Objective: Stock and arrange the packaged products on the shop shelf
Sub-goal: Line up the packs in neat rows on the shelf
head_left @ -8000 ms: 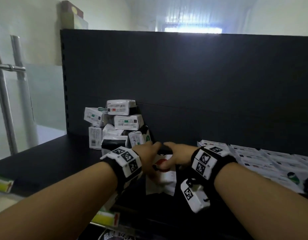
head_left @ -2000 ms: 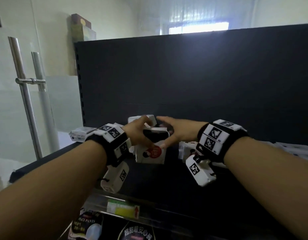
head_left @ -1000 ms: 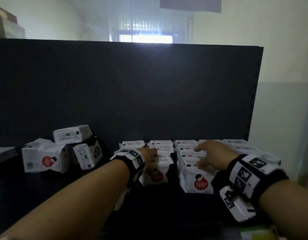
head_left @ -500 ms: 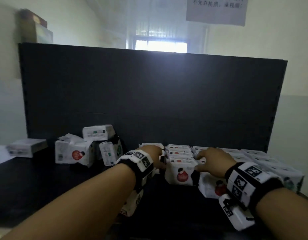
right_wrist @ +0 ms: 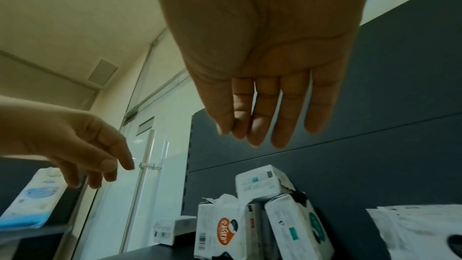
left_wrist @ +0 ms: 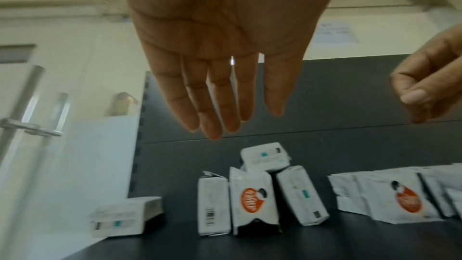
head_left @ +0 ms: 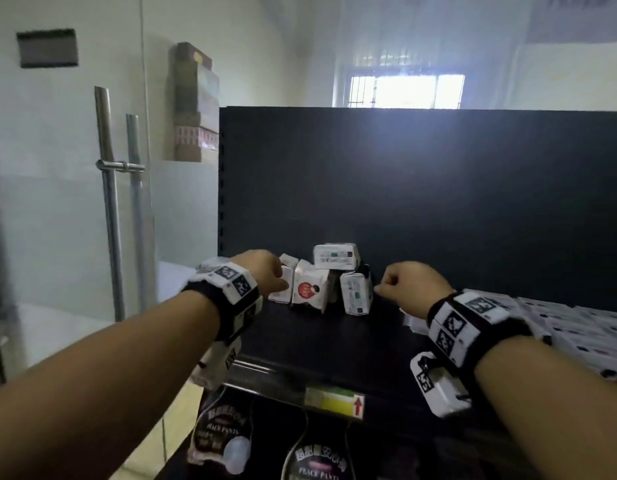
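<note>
A loose pile of white packs stands on the black shelf (head_left: 334, 341). One upright pack has a red logo (head_left: 308, 289) (left_wrist: 252, 201), one pack lies on top (head_left: 336, 255), and one leans at the right (head_left: 357, 294). A single pack lies flat further left (left_wrist: 125, 216). My left hand (head_left: 265, 271) (left_wrist: 217, 96) hovers before the pile's left side, fingers straight and empty. My right hand (head_left: 409, 282) (right_wrist: 262, 116) hangs right of the pile, fingers relaxed and empty. Laid-out rows of packs (head_left: 559, 327) fill the shelf's right part.
The shelf's black back panel (head_left: 438, 185) rises behind the packs. To the left is a glass door with a metal handle (head_left: 109, 202), with a cardboard box (head_left: 192, 105) beyond it. A price label (head_left: 334, 400) sits on the shelf's front edge, above hanging bagged goods (head_left: 224, 431).
My view has swung left from the laid-out rows to the loose pile. Both hands have left the rows and now hover empty on either side of the pile.
</note>
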Demonstrator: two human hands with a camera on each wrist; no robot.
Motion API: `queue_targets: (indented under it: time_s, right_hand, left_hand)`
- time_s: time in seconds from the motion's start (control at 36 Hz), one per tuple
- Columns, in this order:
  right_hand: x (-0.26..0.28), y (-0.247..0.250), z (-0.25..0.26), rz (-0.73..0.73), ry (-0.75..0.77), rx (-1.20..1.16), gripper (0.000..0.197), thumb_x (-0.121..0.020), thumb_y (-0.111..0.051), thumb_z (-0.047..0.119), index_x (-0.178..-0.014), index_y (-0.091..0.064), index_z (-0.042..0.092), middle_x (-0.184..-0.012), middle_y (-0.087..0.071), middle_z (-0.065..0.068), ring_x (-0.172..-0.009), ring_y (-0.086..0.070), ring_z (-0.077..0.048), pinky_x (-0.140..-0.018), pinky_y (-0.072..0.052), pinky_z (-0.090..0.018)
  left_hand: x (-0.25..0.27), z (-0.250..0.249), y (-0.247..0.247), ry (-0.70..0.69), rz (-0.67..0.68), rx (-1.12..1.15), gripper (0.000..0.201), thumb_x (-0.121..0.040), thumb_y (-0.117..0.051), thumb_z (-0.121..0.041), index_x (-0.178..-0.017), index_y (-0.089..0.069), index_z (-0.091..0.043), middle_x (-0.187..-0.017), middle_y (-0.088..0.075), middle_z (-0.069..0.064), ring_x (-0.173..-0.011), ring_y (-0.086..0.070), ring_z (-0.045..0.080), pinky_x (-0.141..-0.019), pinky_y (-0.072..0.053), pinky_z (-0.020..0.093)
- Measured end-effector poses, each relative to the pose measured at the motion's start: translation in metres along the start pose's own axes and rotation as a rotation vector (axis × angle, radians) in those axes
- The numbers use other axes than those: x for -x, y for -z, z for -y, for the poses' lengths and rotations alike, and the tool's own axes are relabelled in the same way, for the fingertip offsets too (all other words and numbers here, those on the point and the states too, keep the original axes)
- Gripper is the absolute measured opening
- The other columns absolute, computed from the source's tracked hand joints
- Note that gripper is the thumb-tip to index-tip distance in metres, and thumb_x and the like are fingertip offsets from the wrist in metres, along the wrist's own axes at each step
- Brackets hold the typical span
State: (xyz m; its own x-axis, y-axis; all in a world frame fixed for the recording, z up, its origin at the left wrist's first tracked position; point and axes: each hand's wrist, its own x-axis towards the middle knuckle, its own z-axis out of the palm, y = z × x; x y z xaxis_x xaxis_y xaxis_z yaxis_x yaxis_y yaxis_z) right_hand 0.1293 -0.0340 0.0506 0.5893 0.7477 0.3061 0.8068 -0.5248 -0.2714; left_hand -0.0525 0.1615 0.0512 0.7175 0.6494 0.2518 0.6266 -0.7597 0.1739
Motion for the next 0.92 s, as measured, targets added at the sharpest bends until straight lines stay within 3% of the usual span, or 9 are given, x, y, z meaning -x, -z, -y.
queue_targets:
  time_s: [0.11,0.28,0.47,0.58,0.67,0.72,0.81,0.92]
  right_hand:
    - [-0.004,-0.004,0.017,0.006,0.033,0.051,0.019,-0.088,-0.059,0.035,-0.074,-0.061,0.022,-0.083,-0.060,0.003,-0.080,-0.057,-0.017,-0.065,-0.040,-0.026]
    - [-0.001,-0.013,0.026,0.017,0.030,0.093,0.025,-0.089,-0.057,0.033,-0.066,-0.052,0.024,-0.090,-0.062,0.000,-0.084,-0.058,-0.020,-0.067,-0.042,-0.028]
    - [-0.013,-0.015,0.051,0.056,0.066,0.181,0.024,-0.090,-0.058,0.032,-0.070,-0.053,0.021,-0.094,-0.061,-0.003,-0.088,-0.058,-0.021,-0.068,-0.041,-0.028]
    - [-0.036,-0.025,0.073,0.037,0.098,0.189,0.018,-0.090,-0.057,0.034,-0.078,-0.060,0.021,-0.094,-0.062,-0.001,-0.087,-0.058,-0.019,-0.070,-0.045,-0.028]
    - [-0.056,-0.041,0.090,0.017,0.088,0.153,0.016,-0.089,-0.057,0.035,-0.076,-0.060,0.027,-0.088,-0.064,0.002,-0.080,-0.059,-0.016,-0.065,-0.042,-0.026]
    - [-0.072,-0.053,0.105,0.035,0.078,0.141,0.016,-0.090,-0.056,0.035,-0.078,-0.062,0.027,-0.088,-0.066,0.003,-0.079,-0.059,-0.015,-0.063,-0.042,-0.025]
    - [-0.103,-0.064,0.130,0.050,0.090,0.158,0.014,-0.090,-0.056,0.034,-0.087,-0.064,0.022,-0.097,-0.066,0.002,-0.086,-0.058,-0.016,-0.071,-0.045,-0.027]
    - [-0.144,-0.077,0.160,0.038,0.079,0.157,0.008,-0.089,-0.058,0.032,-0.085,-0.061,0.026,-0.101,-0.066,0.002,-0.089,-0.058,-0.017,-0.072,-0.045,-0.029]
  left_hand:
    - [0.019,0.041,0.015,0.126,-0.063,0.020,0.030,-0.082,-0.065,-0.044,-0.098,-0.071,-0.019,-0.102,-0.067,0.003,-0.088,-0.059,0.020,-0.074,-0.045,0.027]
    - [0.044,0.076,0.019,0.234,-0.096,0.004,0.030,-0.085,-0.064,-0.039,-0.102,-0.072,-0.015,-0.108,-0.067,0.007,-0.096,-0.060,0.025,-0.072,-0.038,0.025]
    - [0.034,0.109,0.031,0.262,-0.161,0.070,0.022,-0.085,-0.064,-0.040,-0.090,-0.070,-0.019,-0.083,-0.062,-0.003,-0.067,-0.055,0.013,-0.067,-0.040,0.025]
    - [0.011,0.131,0.036,0.243,-0.163,0.069,0.028,-0.086,-0.062,-0.038,-0.095,-0.072,-0.013,-0.092,-0.067,0.002,-0.078,-0.060,0.019,-0.070,-0.044,0.027]
    - [-0.016,0.153,0.033,0.229,-0.147,0.067,0.030,-0.087,-0.061,-0.036,-0.097,-0.071,-0.010,-0.101,-0.069,0.008,-0.089,-0.062,0.025,-0.075,-0.047,0.029]
    - [-0.038,0.170,0.028,0.235,-0.121,0.069,0.029,-0.087,-0.061,-0.036,-0.098,-0.071,-0.010,-0.102,-0.069,0.007,-0.085,-0.060,0.023,-0.074,-0.046,0.028]
    - [-0.077,0.194,0.020,0.238,-0.072,0.090,0.028,-0.087,-0.063,-0.036,-0.100,-0.070,-0.011,-0.102,-0.068,0.006,-0.081,-0.057,0.021,-0.071,-0.042,0.028]
    - [-0.126,0.214,0.012,0.216,-0.053,0.093,0.028,-0.086,-0.064,-0.034,-0.100,-0.070,-0.010,-0.104,-0.068,0.008,-0.086,-0.060,0.024,-0.071,-0.043,0.029]
